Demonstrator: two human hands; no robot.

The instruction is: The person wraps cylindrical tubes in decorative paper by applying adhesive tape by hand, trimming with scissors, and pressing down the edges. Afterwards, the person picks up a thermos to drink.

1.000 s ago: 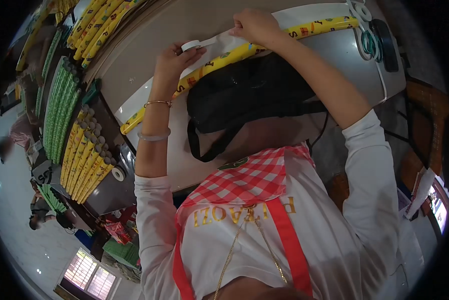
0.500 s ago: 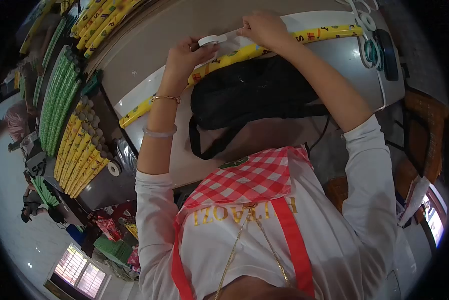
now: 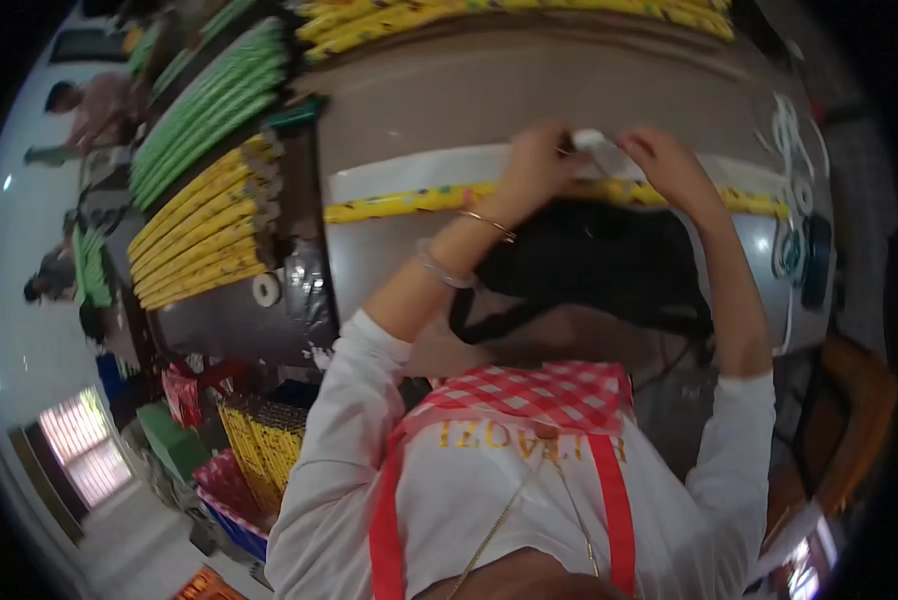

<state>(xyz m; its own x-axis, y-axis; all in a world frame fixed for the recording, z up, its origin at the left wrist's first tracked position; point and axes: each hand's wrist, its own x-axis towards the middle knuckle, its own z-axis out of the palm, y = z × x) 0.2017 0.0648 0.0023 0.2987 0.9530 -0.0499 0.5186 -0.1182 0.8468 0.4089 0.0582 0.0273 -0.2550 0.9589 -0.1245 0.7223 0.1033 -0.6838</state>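
Note:
My left hand (image 3: 547, 165) is closed around a small roll of white tape (image 3: 590, 139), held just above the table. My right hand (image 3: 669, 170) is at the roll's right side, its fingertips pinched at what looks like the loose end of the tape; motion blur hides the detail. Below both hands a long yellow patterned roll (image 3: 409, 204) lies crosswise on the table, along a white sheet (image 3: 419, 170). A black bag (image 3: 594, 265) lies between this roll and my body.
Bundles of yellow rolls (image 3: 204, 230) and green rolls (image 3: 214, 110) are stacked to the left. More yellow rolls (image 3: 509, 15) lie at the far edge. Another white tape roll (image 3: 267, 290) sits at left. White cord (image 3: 791, 140) lies at right. Other people (image 3: 104, 110) are at far left.
The view has swung left. My hands have come closer together, with the tape roll now between them near the right fingertips. The long yellow roll still lies below them.

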